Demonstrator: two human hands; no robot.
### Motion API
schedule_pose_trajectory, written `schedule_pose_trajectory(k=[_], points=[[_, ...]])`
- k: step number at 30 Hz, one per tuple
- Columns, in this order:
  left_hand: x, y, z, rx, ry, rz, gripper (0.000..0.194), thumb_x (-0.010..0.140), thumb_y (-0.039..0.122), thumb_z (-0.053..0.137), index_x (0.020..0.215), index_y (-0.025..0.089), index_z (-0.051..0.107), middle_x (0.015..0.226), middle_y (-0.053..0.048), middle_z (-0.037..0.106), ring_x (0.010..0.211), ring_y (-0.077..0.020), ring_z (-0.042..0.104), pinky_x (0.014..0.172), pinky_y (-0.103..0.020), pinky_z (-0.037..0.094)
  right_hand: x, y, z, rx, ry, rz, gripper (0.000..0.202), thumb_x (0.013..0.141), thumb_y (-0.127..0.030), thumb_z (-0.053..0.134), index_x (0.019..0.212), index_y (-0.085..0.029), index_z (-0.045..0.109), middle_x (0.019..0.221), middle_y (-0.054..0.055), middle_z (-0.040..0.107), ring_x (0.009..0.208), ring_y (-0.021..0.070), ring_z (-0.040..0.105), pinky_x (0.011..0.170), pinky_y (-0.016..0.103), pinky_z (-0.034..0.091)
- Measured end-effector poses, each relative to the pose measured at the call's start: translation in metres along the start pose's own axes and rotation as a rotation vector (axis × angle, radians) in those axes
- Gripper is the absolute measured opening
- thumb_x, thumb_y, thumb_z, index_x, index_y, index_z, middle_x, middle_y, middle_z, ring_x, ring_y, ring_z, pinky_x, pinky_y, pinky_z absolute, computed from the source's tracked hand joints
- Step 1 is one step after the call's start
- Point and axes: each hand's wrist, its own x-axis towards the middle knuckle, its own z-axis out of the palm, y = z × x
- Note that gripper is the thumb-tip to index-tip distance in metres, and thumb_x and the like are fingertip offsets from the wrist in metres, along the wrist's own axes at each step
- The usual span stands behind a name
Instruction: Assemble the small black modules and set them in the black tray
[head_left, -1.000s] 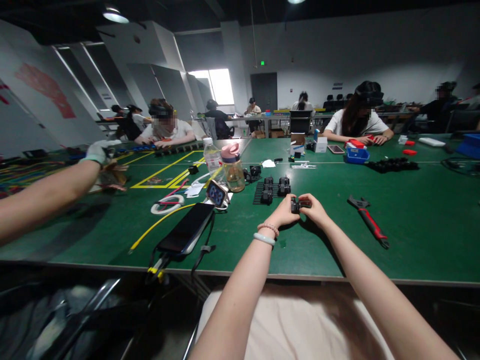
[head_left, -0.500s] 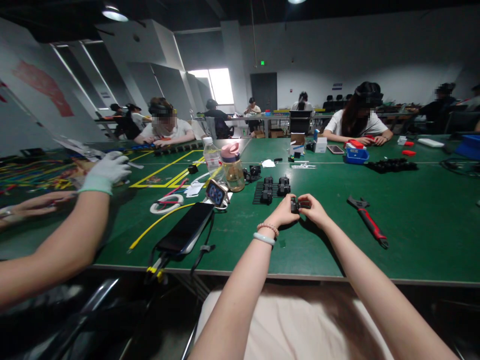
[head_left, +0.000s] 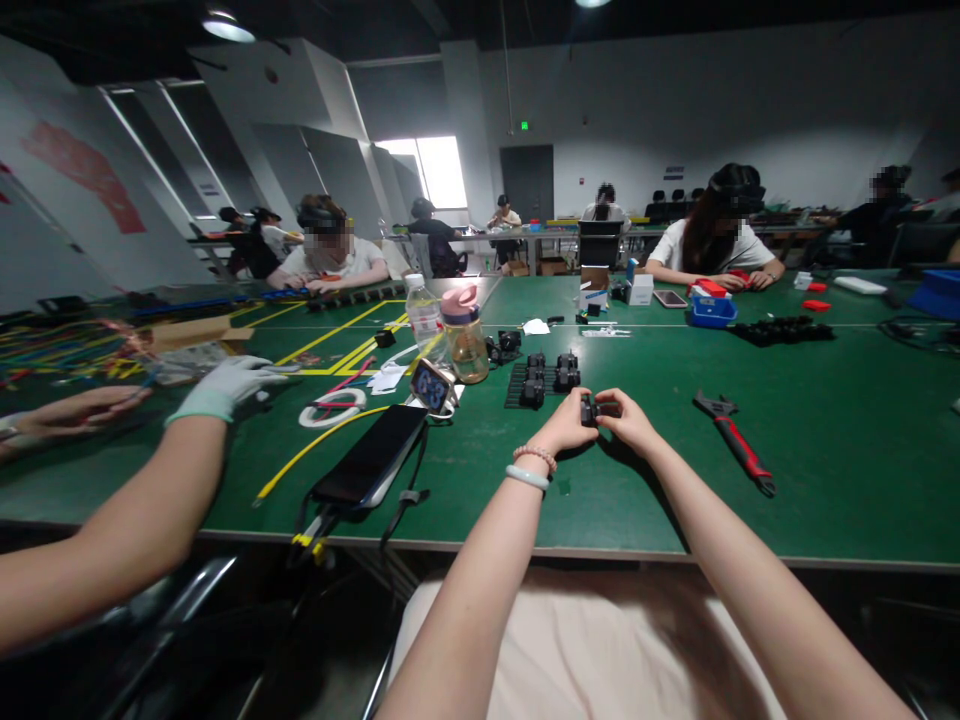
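Between my two hands, just above the green table (head_left: 847, 440), is a small black block-shaped part (head_left: 590, 411). My left hand (head_left: 568, 424) is closed round its left side, with a bead bracelet and a pale bangle on the wrist. The fingertips of my right hand (head_left: 628, 418) pinch it from the right. Its exact kind is too small to make out. Beyond my left hand, similar black parts (head_left: 533, 387) stand in rows with thin black strips under them. To the right lies an adjustable wrench (head_left: 739, 445) with red and black handles.
Left of my hands are a pink-lidded bottle (head_left: 468, 345), a small clock display (head_left: 433, 387), a phone (head_left: 373, 455) and a yellow cable (head_left: 319, 445). A co-worker's gloved hand (head_left: 225, 388) reaches in at the left. A blue bin (head_left: 714, 312) stands further back.
The co-worker's gloved hand at the left has moved down and toward the table, and a cardboard box behind it shows more. My own hands stay in place round the black part.
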Motion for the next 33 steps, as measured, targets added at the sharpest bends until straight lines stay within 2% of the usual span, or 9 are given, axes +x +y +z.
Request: schedule_pose_trajectory(k=[33], points=[[0.0015,-0.0033,0.0017,0.026,-0.007,-0.006,0.065,0.053,0.016,0.058,0.112,0.014,0.031,0.099,-0.008,0.044,0.086,-0.0175,0.045,0.079,-0.033,0.036,0.0012,0.0050,-0.0043,-0.057,0.004,0.020,0.028,0.061,-0.021,0.052,0.090,-0.016,0.051,0.090,0.005,0.057,0.079,0.0136,0.054,0.074,0.029,0.042]])
